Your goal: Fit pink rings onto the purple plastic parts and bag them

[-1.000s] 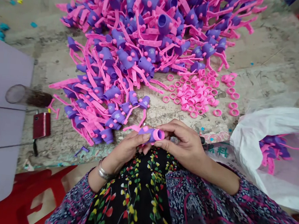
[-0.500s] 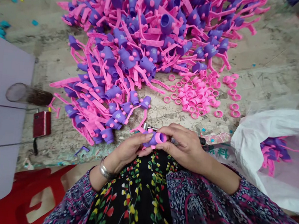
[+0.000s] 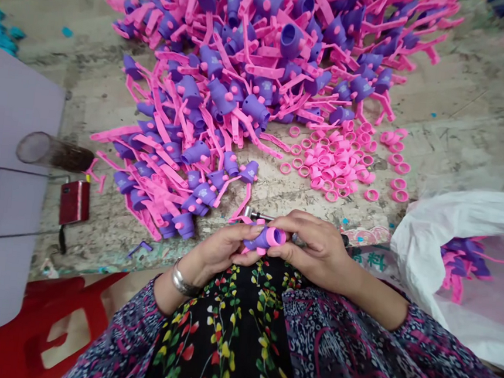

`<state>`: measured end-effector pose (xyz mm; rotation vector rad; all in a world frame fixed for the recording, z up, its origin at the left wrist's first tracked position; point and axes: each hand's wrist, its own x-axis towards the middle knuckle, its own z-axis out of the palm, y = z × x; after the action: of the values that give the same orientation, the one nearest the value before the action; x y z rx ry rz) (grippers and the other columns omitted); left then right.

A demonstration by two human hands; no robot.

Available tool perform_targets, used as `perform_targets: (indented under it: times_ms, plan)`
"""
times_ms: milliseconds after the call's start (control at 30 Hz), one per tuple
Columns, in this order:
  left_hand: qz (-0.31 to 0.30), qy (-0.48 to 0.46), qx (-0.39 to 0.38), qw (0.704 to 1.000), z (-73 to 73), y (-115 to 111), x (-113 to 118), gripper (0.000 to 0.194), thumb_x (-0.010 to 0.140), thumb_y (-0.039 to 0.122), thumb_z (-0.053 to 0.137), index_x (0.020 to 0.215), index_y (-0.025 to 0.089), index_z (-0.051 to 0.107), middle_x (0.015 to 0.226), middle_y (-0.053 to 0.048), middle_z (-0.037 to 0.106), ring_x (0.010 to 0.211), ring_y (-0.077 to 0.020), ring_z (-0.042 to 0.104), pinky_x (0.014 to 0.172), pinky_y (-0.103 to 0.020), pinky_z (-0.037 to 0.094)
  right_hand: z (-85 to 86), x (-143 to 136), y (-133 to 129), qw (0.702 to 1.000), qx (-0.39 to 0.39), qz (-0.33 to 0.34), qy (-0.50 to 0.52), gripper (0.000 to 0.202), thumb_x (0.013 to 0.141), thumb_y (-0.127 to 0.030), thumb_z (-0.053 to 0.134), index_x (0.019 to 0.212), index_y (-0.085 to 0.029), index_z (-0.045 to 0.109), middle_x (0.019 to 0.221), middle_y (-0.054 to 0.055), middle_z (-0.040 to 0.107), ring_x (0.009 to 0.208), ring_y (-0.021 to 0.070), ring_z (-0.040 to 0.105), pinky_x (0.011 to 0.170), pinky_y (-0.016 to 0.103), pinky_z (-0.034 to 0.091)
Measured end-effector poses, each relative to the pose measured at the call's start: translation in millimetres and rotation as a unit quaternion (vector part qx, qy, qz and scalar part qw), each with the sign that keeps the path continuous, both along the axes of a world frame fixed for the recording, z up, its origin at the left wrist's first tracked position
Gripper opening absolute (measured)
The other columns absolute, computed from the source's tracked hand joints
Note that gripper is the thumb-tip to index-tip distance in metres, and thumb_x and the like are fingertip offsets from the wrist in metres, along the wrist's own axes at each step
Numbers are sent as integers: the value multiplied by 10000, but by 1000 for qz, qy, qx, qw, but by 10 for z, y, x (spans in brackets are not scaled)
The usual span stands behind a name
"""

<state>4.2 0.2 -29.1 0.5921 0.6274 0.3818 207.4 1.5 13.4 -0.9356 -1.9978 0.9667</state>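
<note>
My left hand (image 3: pixel 218 251) is closed around a purple plastic cup-shaped part (image 3: pixel 256 242) with pink knobs on its sides. A pink ring (image 3: pixel 276 237) sits around the part's right-hand end, and the thumb and fingers of my right hand (image 3: pixel 317 247) pinch it there. Both hands are close together at the table's near edge, just over my lap. Behind them lies a tool with a metal head (image 3: pixel 249 212), partly covered by my right hand; it looks like a small hammer. Loose pink rings (image 3: pixel 336 161) are heaped on the table beyond my right hand.
A large pile of purple-and-pink pieces (image 3: pixel 224 98) spreads over the table. At right a white sack (image 3: pixel 425 222) holds similar pieces. To the left are a glass (image 3: pixel 37 148), a red box-like device (image 3: pixel 74 203) and a pale panel (image 3: pixel 16 109). A red chair (image 3: pixel 33 317) stands lower left.
The whole view has shifted slightly, with the table things now a little further right. Both hands keep hold of the purple part and its pink ring, almost unmoved.
</note>
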Motion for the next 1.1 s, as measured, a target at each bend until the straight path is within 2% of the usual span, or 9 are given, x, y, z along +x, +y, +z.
perform_targets:
  times_ms: [133,500,767,1100]
  plan:
    - [-14,2,-19,1000,28,16,-1,398,831,503,531,667,141,525,429,67,335,348,-30,201,390,-229,105,-15,21,-9,1000,-3,4,1,216,894,-341,646,985,-146,665,780,30,666,680,118,589,632,232,459]
    - [-38,-20,-13,999,33,22,-10,392,877,456,470,688,127,568,398,73,309,339,-36,202,405,-238,121,-42,26,-39,1000,-3,2,11,220,878,-316,669,1050,-179,657,823,26,687,726,126,629,662,240,488]
    - [23,51,42,998,116,-43,28,414,846,502,534,629,150,507,440,78,315,381,-37,223,426,-241,130,-110,25,-59,999,4,-13,39,221,856,-294,697,1042,-180,660,819,26,688,737,127,640,685,249,504]
    - [44,104,56,992,156,-69,52,408,824,518,550,660,145,542,462,68,352,402,-49,228,458,-274,122,-142,34,-63,998,0,-18,58,221,858,-281,690,1056,-188,661,841,39,697,759,144,650,684,271,513]
